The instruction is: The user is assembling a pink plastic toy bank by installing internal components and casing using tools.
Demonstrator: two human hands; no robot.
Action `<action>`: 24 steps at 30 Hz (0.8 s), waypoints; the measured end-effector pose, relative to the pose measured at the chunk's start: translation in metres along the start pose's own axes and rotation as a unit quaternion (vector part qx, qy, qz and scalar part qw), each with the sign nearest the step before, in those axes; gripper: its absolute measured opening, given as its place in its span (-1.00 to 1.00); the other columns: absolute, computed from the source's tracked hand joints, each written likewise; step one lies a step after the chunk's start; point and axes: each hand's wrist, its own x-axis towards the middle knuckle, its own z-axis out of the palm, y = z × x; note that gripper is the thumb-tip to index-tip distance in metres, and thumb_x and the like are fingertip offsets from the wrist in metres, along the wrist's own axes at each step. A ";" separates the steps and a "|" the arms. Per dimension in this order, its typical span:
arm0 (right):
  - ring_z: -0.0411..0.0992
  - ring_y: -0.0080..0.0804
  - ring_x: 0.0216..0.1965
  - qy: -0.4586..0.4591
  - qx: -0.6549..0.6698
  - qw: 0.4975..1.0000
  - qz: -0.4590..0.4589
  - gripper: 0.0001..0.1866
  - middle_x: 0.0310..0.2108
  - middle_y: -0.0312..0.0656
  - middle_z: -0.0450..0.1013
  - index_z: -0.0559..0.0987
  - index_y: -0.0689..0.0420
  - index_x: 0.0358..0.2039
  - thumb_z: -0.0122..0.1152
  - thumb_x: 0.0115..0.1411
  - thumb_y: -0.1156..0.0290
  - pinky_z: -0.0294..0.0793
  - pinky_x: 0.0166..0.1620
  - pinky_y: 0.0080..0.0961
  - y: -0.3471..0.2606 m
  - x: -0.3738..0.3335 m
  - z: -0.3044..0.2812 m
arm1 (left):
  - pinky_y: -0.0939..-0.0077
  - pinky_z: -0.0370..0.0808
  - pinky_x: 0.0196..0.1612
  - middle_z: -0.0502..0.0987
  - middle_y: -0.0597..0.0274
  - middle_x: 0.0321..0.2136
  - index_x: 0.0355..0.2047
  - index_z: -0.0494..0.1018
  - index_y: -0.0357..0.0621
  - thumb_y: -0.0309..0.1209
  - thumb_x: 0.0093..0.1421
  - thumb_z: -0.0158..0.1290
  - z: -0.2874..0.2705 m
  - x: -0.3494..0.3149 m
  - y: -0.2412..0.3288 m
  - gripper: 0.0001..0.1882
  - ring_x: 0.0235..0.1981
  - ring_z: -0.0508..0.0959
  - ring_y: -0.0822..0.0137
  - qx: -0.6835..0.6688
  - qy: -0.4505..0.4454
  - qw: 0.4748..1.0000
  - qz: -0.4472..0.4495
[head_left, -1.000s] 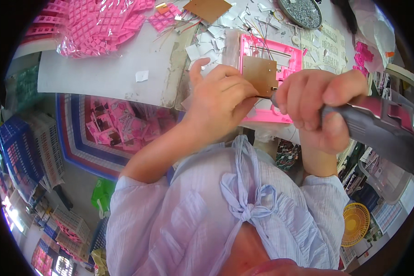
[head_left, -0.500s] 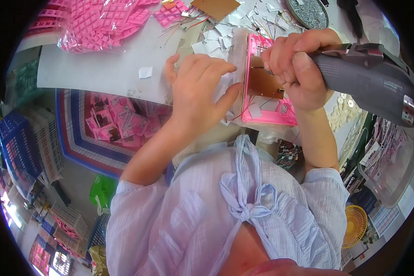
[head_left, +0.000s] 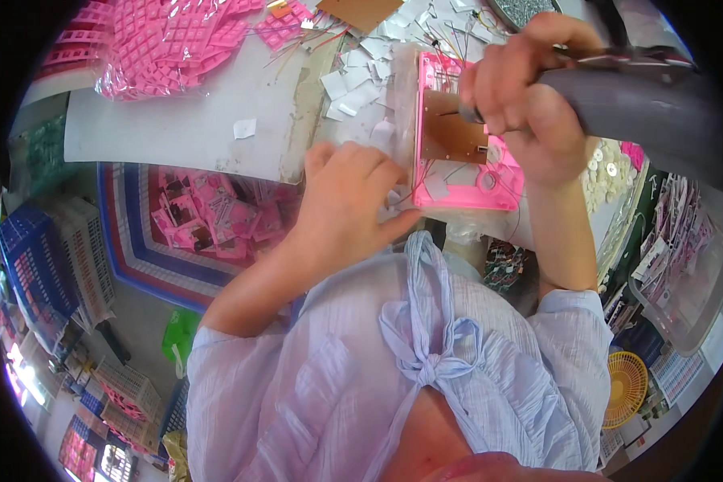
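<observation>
My right hand (head_left: 538, 108) is wrapped round a dark grey cordless screwdriver (head_left: 651, 104). The nose of the tool points left, over a brown circuit board (head_left: 450, 145). This board lies inside an open pink plastic case (head_left: 466, 198), among thin wires. Whether the bit touches the board cannot be made out. My left hand (head_left: 353, 185) hovers left of the case's near corner, fingers loosely bent and apart, holding nothing. White paper pieces (head_left: 357, 96) lie scattered beyond it.
Bagged pink parts (head_left: 169, 40) lie at the far left, and a round dish of screws (head_left: 526, 10) at the far right. White round pieces (head_left: 610, 173) sit right of the case. Below the table's left edge stands a striped bin (head_left: 128, 233) of pink parts (head_left: 217, 209).
My left hand has drawn back toward me, away from the case's left edge. My right hand has shifted slightly right and nearer with the screwdriver. The whole view has moved a little.
</observation>
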 end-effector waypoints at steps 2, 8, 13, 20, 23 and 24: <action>0.39 -0.46 -0.37 0.039 -0.168 0.979 0.110 -0.39 -0.39 -0.27 0.43 0.32 0.14 0.27 0.22 0.19 0.52 0.46 -0.11 -0.37 -0.017 -0.019 0.006 | 0.21 0.22 -0.05 0.54 0.31 -0.36 -0.39 0.50 -0.05 -0.42 -0.03 0.32 0.003 -0.007 -0.002 -0.79 -0.28 0.52 0.21 0.003 -0.039 0.999 -0.002; 0.42 -0.24 -0.09 -0.212 -0.627 0.741 0.113 -0.64 -0.10 -0.26 0.46 0.61 0.10 -0.20 0.38 -0.08 0.59 0.47 -0.03 -0.33 -0.031 -0.068 0.018 | 0.22 0.30 -0.06 0.56 0.24 -0.29 -0.25 0.52 -0.08 -0.40 0.07 0.27 -0.014 0.013 -0.017 -0.77 -0.21 0.52 0.17 -0.013 -0.007 1.000 -0.010; 0.38 -0.20 -0.04 -0.225 -0.656 0.720 0.015 -0.70 -0.19 -0.30 0.48 0.62 0.06 -0.28 0.38 -0.11 0.45 0.41 0.00 -0.29 -0.018 -0.077 0.015 | 0.16 0.27 -0.01 0.55 0.27 -0.16 -0.20 0.55 -0.03 -0.40 0.05 0.26 -0.011 0.030 -0.010 -0.73 -0.09 0.48 0.16 0.078 0.098 0.992 0.011; 0.41 -0.30 -0.07 -0.200 -0.644 0.737 0.048 -0.76 -0.25 -0.33 0.50 0.61 0.05 -0.29 0.28 -0.04 0.41 0.40 -0.01 -0.31 -0.015 -0.079 0.015 | 0.27 0.26 0.00 0.55 0.29 -0.21 -0.22 0.57 -0.02 -0.56 -0.02 0.21 0.002 0.020 -0.004 -0.70 -0.13 0.50 0.21 0.126 0.120 0.984 0.022; 0.42 -0.30 -0.09 -0.234 -0.662 0.711 0.035 -0.73 -0.26 -0.33 0.50 0.61 0.07 -0.26 0.32 -0.05 0.42 0.41 -0.05 -0.34 -0.017 -0.072 0.017 | 0.28 0.25 -0.04 0.55 0.31 -0.26 -0.28 0.58 -0.03 -0.60 -0.04 0.17 0.004 0.018 0.000 -0.72 -0.18 0.49 0.23 0.075 0.116 0.989 0.048; 0.42 -0.30 -0.09 -0.246 -0.671 0.699 0.031 -0.71 -0.26 -0.32 0.51 0.62 0.07 -0.24 0.33 -0.06 0.43 0.41 -0.06 -0.35 -0.017 -0.071 0.016 | 0.29 0.25 -0.05 0.55 0.31 -0.27 -0.29 0.58 -0.02 -0.60 -0.04 0.17 0.004 0.018 0.002 -0.73 -0.19 0.49 0.24 0.069 0.105 0.991 0.047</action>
